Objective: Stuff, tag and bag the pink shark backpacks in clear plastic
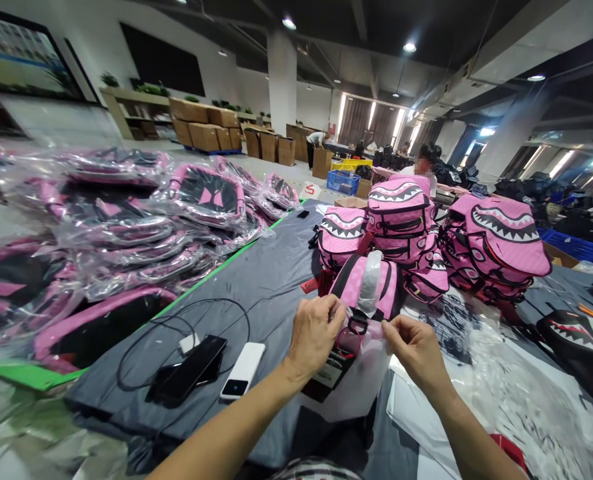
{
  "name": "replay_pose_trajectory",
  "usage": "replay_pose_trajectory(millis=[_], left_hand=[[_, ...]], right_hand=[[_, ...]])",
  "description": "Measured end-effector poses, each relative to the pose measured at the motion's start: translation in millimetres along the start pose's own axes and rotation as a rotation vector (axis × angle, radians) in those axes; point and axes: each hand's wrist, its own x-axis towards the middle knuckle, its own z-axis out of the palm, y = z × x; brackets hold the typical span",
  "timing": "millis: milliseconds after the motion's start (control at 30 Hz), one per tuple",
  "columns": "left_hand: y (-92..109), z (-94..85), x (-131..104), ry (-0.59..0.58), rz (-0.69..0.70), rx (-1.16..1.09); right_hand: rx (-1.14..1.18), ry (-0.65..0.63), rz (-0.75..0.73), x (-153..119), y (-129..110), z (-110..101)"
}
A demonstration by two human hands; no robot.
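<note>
A small pink backpack (pixel 352 285) with black trim lies in front of me, a strip of clear plastic across its upper part. Over its near end is a translucent plastic bag (pixel 359 387), with a dark label card showing through it. My left hand (pixel 316 333) pinches the bag's edge on the left side. On the right, my right hand (pixel 416 347) grips the opposite edge between thumb and forefinger. A black buckle shows between the two hands.
Pink shark-mouth backpacks (pixel 401 200) are stacked beyond. Bagged pink backpacks (pixel 126 213) pile up at left. A black phone (pixel 191 370), white power bank (pixel 243 370) and cable lie on the grey table cover (pixel 271 273). Loose plastic bags (pixel 521 400) spread at right. Two people are farther back.
</note>
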Motion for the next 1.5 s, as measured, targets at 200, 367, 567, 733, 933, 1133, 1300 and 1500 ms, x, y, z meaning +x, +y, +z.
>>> replay_pose_trajectory(millis=[200, 367, 567, 733, 933, 1133, 1300, 1500], left_hand=[[7.1, -11.7, 7.9, -0.151, 0.034, -0.024], [10.0, -14.2, 16.8, -0.236, 0.076, -0.246], [2.7, -13.8, -2.6, -0.146, 0.046, -0.183], [-7.2, 1.7, -21.6, 0.018, 0.019, -0.146], [-9.9, 20.9, -23.9, 0.165, -0.050, -0.273], [-7.3, 24.1, -20.8, 0.231, -0.163, -0.378], [-3.3, 28.8, -27.9, 0.425, 0.070, -0.154], [5.7, 30.6, -41.0, 0.462, 0.395, 0.327]], right_hand=[[0.231, -0.221, 0.193, 12.8, -20.8, -1.3], [0.227, -0.386, 0.221, 24.4, -37.6, 11.3], [0.230, -0.517, 0.267, 22.6, -35.7, 17.7], [0.209, -0.531, 0.246, 16.4, -32.3, 17.8], [-0.211, -0.507, -0.342, 23.7, -20.6, -2.6], [-1.008, -0.482, -1.130, 53.8, -27.1, -22.2], [-1.091, -0.608, -1.115, 74.1, -32.4, -12.1], [-0.952, -0.568, -1.095, 83.4, -18.4, -5.9]])
